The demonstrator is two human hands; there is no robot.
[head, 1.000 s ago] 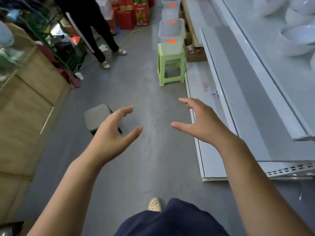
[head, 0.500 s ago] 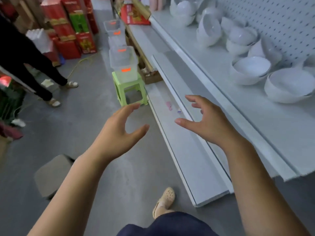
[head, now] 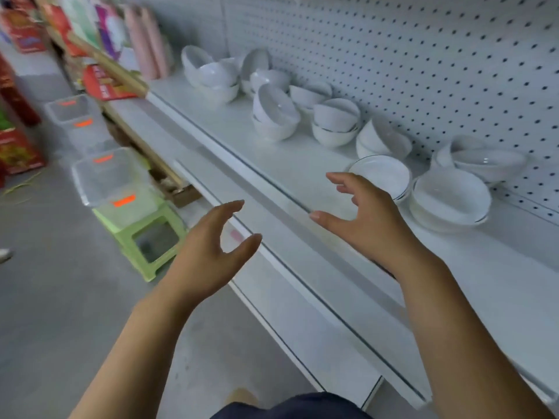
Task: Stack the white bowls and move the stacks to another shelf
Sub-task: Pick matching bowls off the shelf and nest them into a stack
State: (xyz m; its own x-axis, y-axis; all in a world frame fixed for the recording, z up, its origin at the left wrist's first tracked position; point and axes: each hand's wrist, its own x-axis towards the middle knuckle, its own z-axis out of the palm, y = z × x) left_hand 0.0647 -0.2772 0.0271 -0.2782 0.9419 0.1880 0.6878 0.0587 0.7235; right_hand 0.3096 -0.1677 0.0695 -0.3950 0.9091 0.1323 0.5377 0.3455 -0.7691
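Right hand (head: pixel 372 219) now nearer white bowls (head: pixel 384 173), not touching, left hand (head: pixel 211 246) alongside, both spread, empty.

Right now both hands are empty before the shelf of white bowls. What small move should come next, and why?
Probably reach the right hand forward to the nearest bowl, which sits just beyond it. Both it and the left hand are open and hold nothing, and the bowls lie loose on the shelf, some tilted, so a first grasp must start the stacking.
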